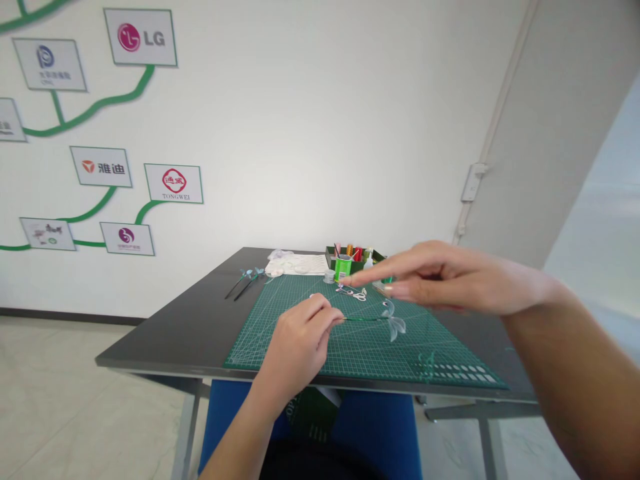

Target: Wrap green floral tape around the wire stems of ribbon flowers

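My left hand (306, 333) pinches the end of a thin green stem between thumb and fingertips. At the stem's other end sits an artificial flower (395, 323) with pale, see-through petals, held level above the mat. My right hand (445, 277) is raised above and to the right of the flower, apart from it. Its index finger points left and its thumb stands away from it, with nothing visible between them. Below both hands lies a green cutting mat (280, 300) with a printed grid.
White-handled scissors (359, 295) lie on the mat, near a green can (343, 268) and a small clear spool (329, 276). Behind stands a dark box (330, 255) with thread spools. Two blue flower sticks (243, 287) lie left, beside a white cloth (305, 264). Green scraps (427, 365) lie front right.
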Tool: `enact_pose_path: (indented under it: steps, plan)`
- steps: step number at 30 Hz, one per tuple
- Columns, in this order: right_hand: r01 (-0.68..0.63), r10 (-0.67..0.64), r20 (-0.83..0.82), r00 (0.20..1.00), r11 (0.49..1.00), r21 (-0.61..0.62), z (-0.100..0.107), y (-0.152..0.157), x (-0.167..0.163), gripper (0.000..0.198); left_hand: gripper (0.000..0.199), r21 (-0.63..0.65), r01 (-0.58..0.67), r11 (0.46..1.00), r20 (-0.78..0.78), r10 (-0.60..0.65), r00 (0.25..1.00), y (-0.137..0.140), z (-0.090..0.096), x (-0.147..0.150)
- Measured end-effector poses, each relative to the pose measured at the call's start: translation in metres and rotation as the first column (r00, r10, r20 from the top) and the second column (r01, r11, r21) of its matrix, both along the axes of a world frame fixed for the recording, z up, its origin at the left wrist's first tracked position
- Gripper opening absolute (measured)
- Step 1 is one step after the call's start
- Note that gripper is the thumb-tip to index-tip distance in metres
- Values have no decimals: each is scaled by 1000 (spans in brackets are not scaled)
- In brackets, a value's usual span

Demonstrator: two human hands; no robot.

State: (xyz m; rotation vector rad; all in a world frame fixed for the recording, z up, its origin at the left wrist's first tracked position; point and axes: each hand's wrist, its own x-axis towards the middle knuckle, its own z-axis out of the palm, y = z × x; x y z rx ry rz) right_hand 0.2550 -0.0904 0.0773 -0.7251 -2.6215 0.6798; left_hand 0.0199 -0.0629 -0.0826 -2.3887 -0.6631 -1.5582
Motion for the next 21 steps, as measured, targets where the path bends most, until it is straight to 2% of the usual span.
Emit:
enact_pose_path:
  steps: [5, 8, 10, 13, 17, 21]
  plan:
    - [105, -106, -5, 994, 992, -66, 15, 27, 3, 50, 18, -11, 85, 996, 34, -84, 996, -10, 4, -3]
    - [136, -141, -39, 989, 986, -92, 12, 46, 3, 50, 18, -14, 111, 994, 68, -110, 992, -14, 6, -5]
    - [151, -162, -64, 985, 977, -151, 2, 62, 5, 50, 17, -2, 125, 992, 101, -124, 987, -14, 7, -7]
    - [148, -176, -68, 982, 940, -306, -28, 87, 12, 51, 15, 21, 128, 992, 160, -130, 979, -14, 8, -10]
    - [69, -159, -109, 981, 820, -569, -90, 108, 18, 51, 16, 22, 92, 996, 233, -94, 968, -10, 9, -13]
    - [29, -116, -95, 989, 770, -638, -139, 99, 18, 60, 19, -66, 87, 994, 335, -60, 940, 0, 5, -13]
